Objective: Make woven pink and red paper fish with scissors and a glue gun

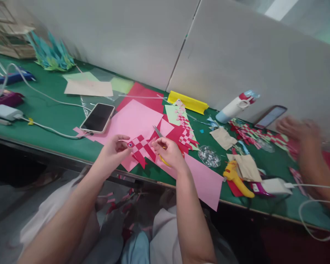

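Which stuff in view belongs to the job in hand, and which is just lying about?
Likely the job, judging by the hands:
woven paper fish, between left hand and right hand
scissors, by the right hand
pink paper
possibly the yellow glue gun

Likely just lying about:
phone on the left
bottle by the wall
blue-green paper plant

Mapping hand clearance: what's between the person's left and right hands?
A red-and-pink checkered paper fish lies between the left hand and the right hand, its eye toward the left; seen in the head view.
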`<state>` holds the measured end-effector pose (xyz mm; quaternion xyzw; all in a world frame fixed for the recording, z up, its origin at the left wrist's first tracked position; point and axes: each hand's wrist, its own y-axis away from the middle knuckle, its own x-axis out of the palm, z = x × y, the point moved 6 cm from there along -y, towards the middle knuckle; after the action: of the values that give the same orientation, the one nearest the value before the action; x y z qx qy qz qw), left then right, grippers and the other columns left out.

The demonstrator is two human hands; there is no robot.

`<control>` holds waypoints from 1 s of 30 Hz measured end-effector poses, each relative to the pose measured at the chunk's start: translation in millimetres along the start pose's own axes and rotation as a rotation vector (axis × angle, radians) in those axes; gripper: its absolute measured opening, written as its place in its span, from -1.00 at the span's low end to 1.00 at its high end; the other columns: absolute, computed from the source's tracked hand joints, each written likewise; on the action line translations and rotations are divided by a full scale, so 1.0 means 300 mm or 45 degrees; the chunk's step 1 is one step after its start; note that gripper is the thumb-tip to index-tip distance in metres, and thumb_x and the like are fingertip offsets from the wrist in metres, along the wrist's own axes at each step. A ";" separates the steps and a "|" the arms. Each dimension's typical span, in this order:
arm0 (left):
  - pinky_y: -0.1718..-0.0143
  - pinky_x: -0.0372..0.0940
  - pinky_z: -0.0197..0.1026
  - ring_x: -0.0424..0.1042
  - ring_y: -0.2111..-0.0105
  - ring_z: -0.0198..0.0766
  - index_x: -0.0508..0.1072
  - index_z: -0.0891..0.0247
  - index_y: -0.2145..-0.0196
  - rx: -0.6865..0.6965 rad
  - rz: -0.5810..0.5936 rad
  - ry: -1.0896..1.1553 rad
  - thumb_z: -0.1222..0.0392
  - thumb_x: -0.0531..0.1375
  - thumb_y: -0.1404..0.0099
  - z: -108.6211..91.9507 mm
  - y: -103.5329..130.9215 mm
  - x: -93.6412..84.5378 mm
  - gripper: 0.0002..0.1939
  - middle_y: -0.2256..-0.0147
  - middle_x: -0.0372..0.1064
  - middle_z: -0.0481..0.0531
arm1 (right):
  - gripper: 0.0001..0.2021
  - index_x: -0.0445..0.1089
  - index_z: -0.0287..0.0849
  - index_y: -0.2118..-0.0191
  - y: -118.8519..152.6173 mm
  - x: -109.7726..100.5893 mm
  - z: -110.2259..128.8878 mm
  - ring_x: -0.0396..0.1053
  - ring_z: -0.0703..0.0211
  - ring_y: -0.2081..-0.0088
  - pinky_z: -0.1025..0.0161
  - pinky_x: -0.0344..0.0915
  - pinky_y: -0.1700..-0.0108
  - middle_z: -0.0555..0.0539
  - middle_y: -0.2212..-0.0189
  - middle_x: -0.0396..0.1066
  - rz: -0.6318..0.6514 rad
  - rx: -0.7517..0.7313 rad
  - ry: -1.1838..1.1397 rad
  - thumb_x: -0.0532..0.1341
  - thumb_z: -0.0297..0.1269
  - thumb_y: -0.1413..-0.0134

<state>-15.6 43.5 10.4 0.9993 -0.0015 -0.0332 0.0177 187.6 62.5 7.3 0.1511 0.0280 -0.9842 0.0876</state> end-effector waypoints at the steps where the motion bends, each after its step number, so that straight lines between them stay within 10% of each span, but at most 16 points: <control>1: 0.33 0.24 -0.23 0.34 0.45 -0.32 0.33 0.25 0.18 -0.018 0.022 0.042 0.13 0.30 0.04 -0.005 0.001 -0.003 -0.56 0.50 0.31 -0.14 | -0.58 0.35 -0.15 0.36 -0.001 0.007 -0.010 0.33 0.25 0.40 0.29 0.29 0.29 0.00 0.42 0.38 0.027 0.033 -0.043 0.25 0.16 -0.02; 9: 0.36 0.21 -0.27 0.32 0.46 -0.38 0.32 0.25 0.10 -0.007 0.153 0.050 0.19 0.32 -0.03 -0.031 0.018 -0.013 -0.54 0.51 0.29 -0.18 | -0.47 0.45 -0.15 0.20 0.012 0.059 -0.004 0.43 0.25 0.34 0.31 0.37 0.28 -0.05 0.31 0.45 0.111 0.185 -0.425 0.19 0.27 -0.01; 17: 0.32 0.26 -0.25 0.36 0.42 -0.35 0.33 0.26 0.10 -0.030 0.164 0.028 0.17 0.32 -0.03 -0.030 0.022 -0.003 -0.54 0.47 0.32 -0.15 | -0.64 0.51 -0.19 0.37 0.012 0.096 -0.025 0.48 0.18 0.43 0.22 0.41 0.25 0.00 0.48 0.52 0.102 0.294 -0.597 0.52 -0.18 0.37; 30: 0.22 0.35 -0.20 0.48 0.33 -0.23 0.54 0.25 0.31 -0.273 0.431 0.218 0.06 0.33 -0.06 0.047 0.037 0.071 -0.74 0.33 0.54 0.04 | -0.71 0.52 -0.22 0.41 0.000 0.085 -0.030 0.42 0.29 0.50 0.31 0.38 0.34 0.03 0.52 0.50 -0.049 0.268 -0.696 0.51 -0.22 0.34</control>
<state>4.5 31.9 -4.6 0.9763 -0.1643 0.0552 0.1294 166.3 59.1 -8.9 -0.1119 -0.0960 -0.9874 0.0570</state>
